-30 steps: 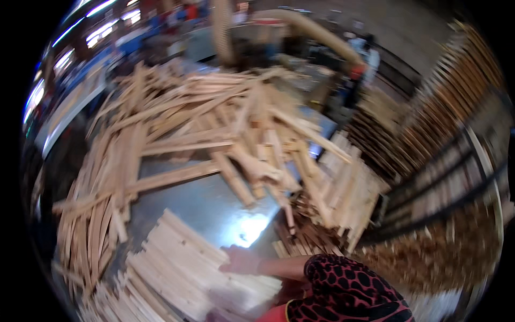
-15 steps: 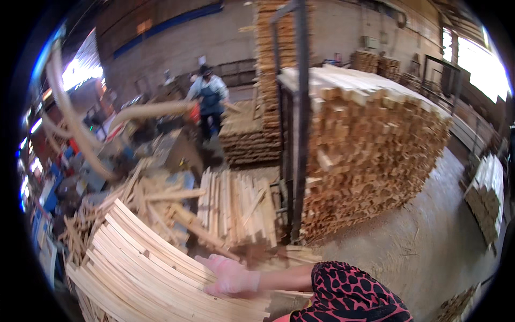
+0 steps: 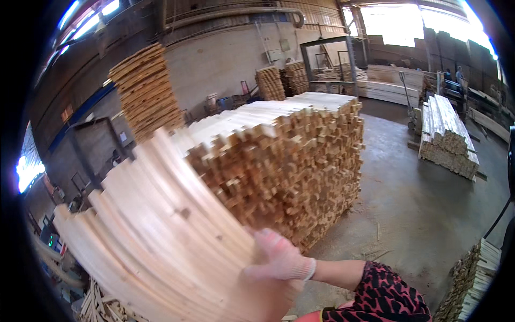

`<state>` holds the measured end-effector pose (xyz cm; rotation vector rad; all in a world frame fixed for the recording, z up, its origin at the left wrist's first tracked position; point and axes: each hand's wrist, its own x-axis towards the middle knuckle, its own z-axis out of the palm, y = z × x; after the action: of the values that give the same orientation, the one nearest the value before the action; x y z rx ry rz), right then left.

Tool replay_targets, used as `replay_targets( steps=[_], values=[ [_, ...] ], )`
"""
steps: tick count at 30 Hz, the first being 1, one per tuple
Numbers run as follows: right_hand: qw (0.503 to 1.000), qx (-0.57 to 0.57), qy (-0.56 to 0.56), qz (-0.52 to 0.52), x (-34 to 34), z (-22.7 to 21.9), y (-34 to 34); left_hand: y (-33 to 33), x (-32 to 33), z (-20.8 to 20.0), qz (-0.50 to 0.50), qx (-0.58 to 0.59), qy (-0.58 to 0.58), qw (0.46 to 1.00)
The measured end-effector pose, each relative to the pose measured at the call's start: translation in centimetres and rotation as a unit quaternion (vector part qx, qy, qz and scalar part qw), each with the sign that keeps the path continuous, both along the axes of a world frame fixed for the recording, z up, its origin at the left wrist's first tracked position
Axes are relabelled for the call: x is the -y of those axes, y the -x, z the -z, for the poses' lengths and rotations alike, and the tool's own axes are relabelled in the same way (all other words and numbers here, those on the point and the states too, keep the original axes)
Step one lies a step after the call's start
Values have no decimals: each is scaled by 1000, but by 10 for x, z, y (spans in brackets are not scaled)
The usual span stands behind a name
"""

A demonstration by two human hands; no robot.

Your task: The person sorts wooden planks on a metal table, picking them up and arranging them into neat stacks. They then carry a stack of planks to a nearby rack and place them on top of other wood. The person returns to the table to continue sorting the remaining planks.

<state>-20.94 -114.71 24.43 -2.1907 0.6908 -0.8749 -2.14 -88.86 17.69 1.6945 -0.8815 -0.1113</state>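
Note:
My right hand (image 3: 279, 256), in a pale glove with pinkish patches, grips the right-hand edge of a wide bundle of pale wooden strips (image 3: 161, 225). Its thumb lies over the top face, and the other fingers are at the side edge. The strips lie side by side, blurred by motion and tilted up, with their far ends over the near left part of a big stack of wooden battens (image 3: 289, 166). My left hand is out of sight, and the bundle's underside is hidden.
A tall pile of boards (image 3: 147, 88) rises behind on the left, beside a dark metal frame (image 3: 96, 129). At right, a bundle of long timber (image 3: 448, 134) rests on the grey floor (image 3: 397, 177). Another pile of strips (image 3: 472, 284) is at lower right. Scrap strips (image 3: 102, 306) lie at lower left.
The strips have come up with my right hand, from low on the left to in front of the big stack. My view has swung right, and a person at the back has left it.

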Motion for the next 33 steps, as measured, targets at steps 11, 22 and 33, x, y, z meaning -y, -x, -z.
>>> replay_targets(
  steps=[11, 22, 33],
  values=[
    [905, 353, -188, 148, 154, 38, 209, 125, 271, -51, 309, 8, 84, 947],
    [896, 288, -4, 338, 354, -1, 413, 253, 536, -126, 449, 26, -54, 891],
    [968, 190, -57, 156, 728, -172, 468, 357, 844, -201, 351, -74, 80, 930]
  ],
)
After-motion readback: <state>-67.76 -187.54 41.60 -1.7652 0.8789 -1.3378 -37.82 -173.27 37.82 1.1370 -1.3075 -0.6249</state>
